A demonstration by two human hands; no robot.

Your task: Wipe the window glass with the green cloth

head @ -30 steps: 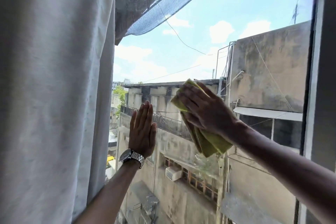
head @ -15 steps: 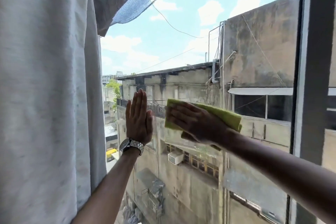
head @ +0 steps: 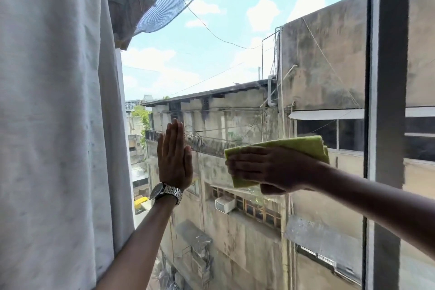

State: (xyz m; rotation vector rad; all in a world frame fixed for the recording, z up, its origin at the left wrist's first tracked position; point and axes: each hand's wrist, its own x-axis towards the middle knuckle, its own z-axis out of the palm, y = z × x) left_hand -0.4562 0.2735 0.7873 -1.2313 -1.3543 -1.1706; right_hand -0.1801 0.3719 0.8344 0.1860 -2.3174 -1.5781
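My right hand (head: 270,168) presses a folded green cloth (head: 303,146) flat against the window glass (head: 211,59), at mid height and right of centre. The cloth sticks out above and to the right of the hand, and a strip shows below the fingers. My left hand (head: 174,160), with a metal watch on the wrist, rests flat on the glass with fingers straight up and together, to the left of the cloth and apart from it. It holds nothing.
A white curtain (head: 54,125) hangs down the whole left side, close to my left arm. A grey vertical window frame (head: 388,77) stands at the right, just beyond the cloth. Through the glass I see weathered buildings, wires and sky.
My right hand has carried the cloth down and to the right across the glass, and the cloth now lies spread sideways instead of hanging down. My left hand has stayed flat on the glass.
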